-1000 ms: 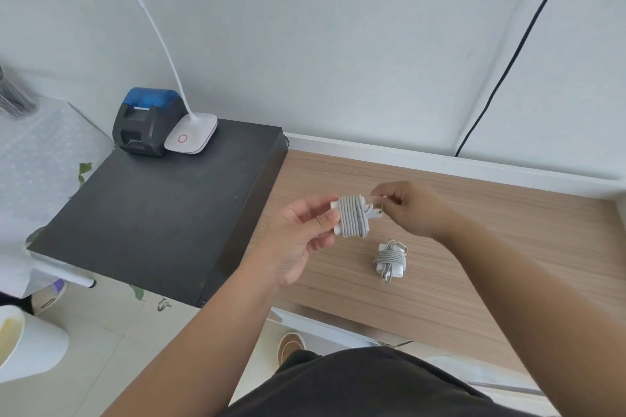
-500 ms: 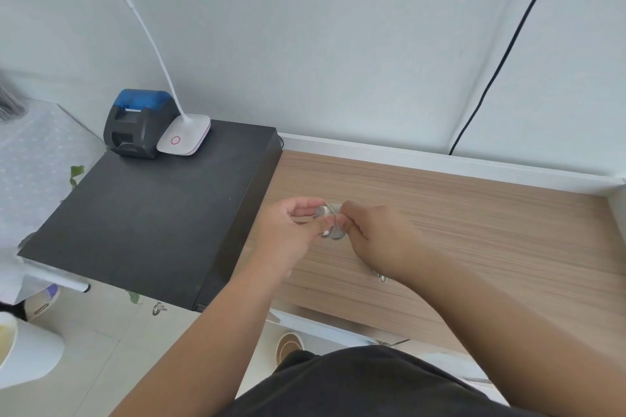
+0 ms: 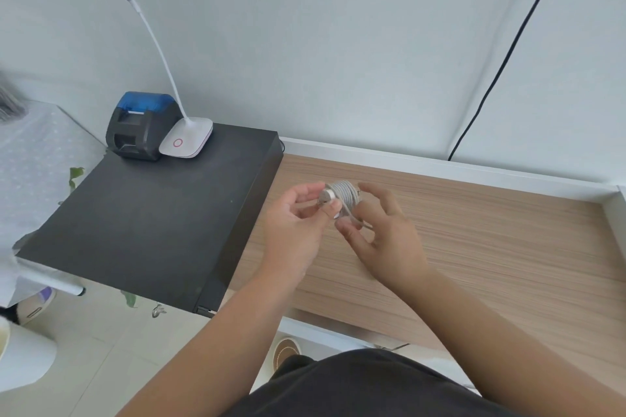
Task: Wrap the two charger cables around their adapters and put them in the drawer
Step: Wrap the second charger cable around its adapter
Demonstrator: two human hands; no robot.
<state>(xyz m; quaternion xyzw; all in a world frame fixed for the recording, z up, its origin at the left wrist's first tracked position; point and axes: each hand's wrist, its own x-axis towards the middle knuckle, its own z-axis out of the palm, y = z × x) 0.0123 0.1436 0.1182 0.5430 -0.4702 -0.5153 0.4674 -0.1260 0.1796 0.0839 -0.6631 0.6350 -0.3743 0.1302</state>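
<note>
Above the wooden tabletop [image 3: 474, 247], just right of the black cabinet [image 3: 152, 220], both hands meet around a white charger adapter [image 3: 328, 196] with its grey cable [image 3: 346, 194] wound round it in tight coils. The left hand [image 3: 298, 227] pinches the adapter's bare end between thumb and curled fingers [image 3: 306, 187]. The right hand [image 3: 386, 234] touches the coiled side, its fingers [image 3: 371, 187] loosely spread, and the thumb and a finger nip a loose cable tail below the coil. On the cabinet's far corner stand a small black-and-blue printer [image 3: 142, 125] and, touching it, a white desk lamp [image 3: 185, 140].
</note>
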